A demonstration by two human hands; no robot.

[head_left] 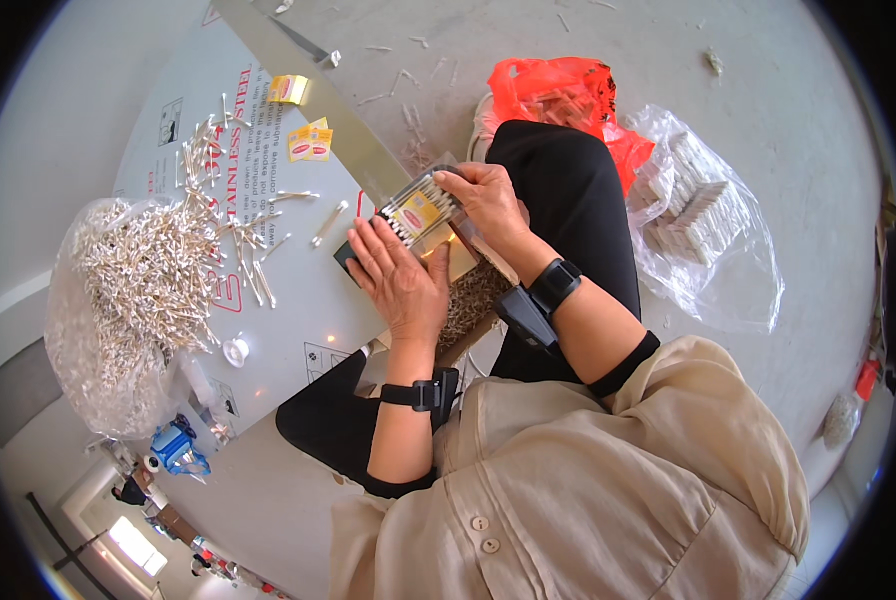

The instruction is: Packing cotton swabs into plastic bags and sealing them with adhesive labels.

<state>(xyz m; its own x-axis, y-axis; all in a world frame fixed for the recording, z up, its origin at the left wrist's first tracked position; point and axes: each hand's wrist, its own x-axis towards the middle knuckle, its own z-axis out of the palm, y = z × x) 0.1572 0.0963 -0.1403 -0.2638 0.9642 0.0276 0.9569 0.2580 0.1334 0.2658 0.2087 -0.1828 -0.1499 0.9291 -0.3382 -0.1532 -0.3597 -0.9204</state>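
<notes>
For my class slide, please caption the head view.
Right hand grips a packet of cotton swabs, left hand beside it.

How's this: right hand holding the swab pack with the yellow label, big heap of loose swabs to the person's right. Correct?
Not quite: the big heap of loose swabs lies to the person's left, as the head view shows. The right hand is indeed holding the swab pack with the yellow label.
</notes>
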